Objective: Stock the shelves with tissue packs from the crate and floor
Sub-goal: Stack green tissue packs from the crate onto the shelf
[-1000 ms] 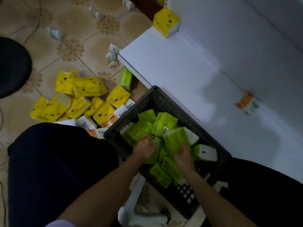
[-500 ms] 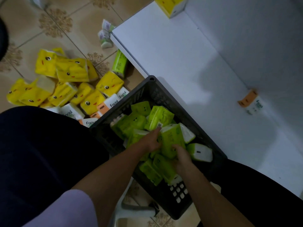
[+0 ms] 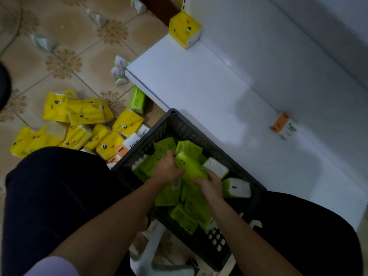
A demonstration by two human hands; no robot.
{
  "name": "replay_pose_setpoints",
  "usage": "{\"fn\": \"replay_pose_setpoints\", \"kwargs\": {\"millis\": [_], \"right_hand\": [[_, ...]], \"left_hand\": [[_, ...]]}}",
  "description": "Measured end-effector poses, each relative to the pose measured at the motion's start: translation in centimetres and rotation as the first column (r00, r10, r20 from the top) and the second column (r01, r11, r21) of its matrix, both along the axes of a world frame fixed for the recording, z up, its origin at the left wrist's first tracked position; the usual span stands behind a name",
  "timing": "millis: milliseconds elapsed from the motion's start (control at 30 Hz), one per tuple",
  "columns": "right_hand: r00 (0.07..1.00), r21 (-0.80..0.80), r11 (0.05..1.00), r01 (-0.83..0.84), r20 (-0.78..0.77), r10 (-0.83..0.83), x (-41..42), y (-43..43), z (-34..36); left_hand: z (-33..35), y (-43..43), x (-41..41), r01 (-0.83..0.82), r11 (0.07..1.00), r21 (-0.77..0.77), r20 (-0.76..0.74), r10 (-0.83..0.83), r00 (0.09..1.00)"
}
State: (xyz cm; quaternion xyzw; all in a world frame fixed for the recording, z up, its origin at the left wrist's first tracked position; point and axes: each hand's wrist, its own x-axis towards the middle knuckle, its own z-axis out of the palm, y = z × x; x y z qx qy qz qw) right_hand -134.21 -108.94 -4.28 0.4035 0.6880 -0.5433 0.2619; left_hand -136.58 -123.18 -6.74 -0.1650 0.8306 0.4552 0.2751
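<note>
Hands first: both are down in the crate (image 3: 163,128). The left hand (image 3: 167,172) curls its fingers over the upper edge of one green pack (image 3: 190,166) and the right hand (image 3: 211,186) grips its lower end, so the pack is clamped between the two. The two-handed hold appears meant to draw it free of the loose green packs jumbled round it.

Shelf (image 3: 199,86): white and low, directly beyond the crate. It is nearly bare, so stocking is judged to be at an early stage.

Crate: dark, slotted, set between the person's knees with a corner against the shelf edge, presumably to keep each transfer short.

Floor (image 3: 69,46): the yellow packs (image 3: 83,114) lie in a heap left of the crate, with white Facial packs (image 3: 129,145) at its near edge. All await shelving.

Single items: a yellow pack (image 3: 184,29) stands at the far shelf corner. An orange-and-white pack (image 3: 283,126) stands against the back wall, well apart from it. Each possibly marks where its kind will go. One stray green pack (image 3: 137,98) lies on the floor just beside the shelf front.
</note>
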Motion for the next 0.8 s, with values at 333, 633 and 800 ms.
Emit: {"fn": "replay_pose_setpoints", "kwargs": {"millis": [333, 633, 800], "right_hand": [[0.933, -0.047, 0.979, -0.197, -0.316, 0.173, -1.6, -5.1, 10.0], [0.789, -0.076, 0.897, -0.436, -0.511, 0.340, -8.8, -10.6, 23.6], [0.545, 0.140, 0.872, -0.470, -0.731, 0.411, -13.0, -12.1, 32.3]], "left_hand": [[12.1, -7.3, -1.8, 0.086, 0.996, -0.037, -0.390, -0.094, 0.916], [26.4, -15.0, -6.0, -0.077, 0.989, 0.129, -0.581, 0.139, 0.802], [34.4, -16.9, -9.0, -0.108, 0.955, 0.276, -0.716, 0.279, 0.640]]}}
